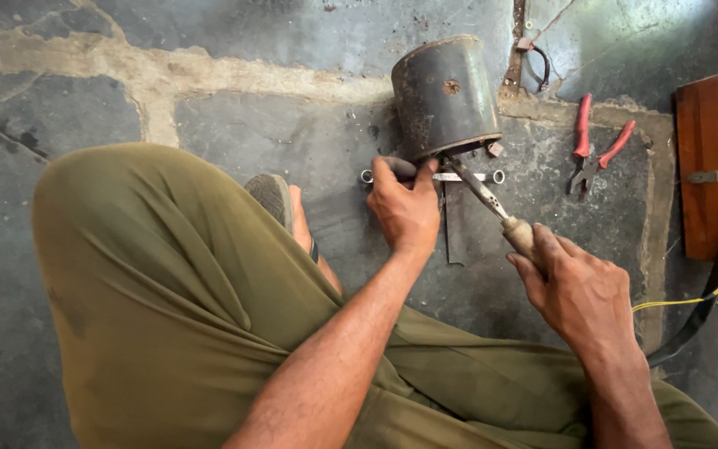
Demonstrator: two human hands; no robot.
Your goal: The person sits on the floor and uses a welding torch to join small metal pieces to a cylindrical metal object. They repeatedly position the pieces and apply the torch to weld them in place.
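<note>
the left hand is pinning the dark, rusty metal cylinder housing at twelve o'clock; the right hand is clenching a wooden-handled screwdriver, tip at its rim, apparently still prying.

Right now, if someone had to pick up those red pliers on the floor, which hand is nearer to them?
Probably the right hand: the red pliers lie on its side of the dark metal housing. But its grip is closed on a wooden-handled tool. The left hand is farther away, by the housing's base.
</note>
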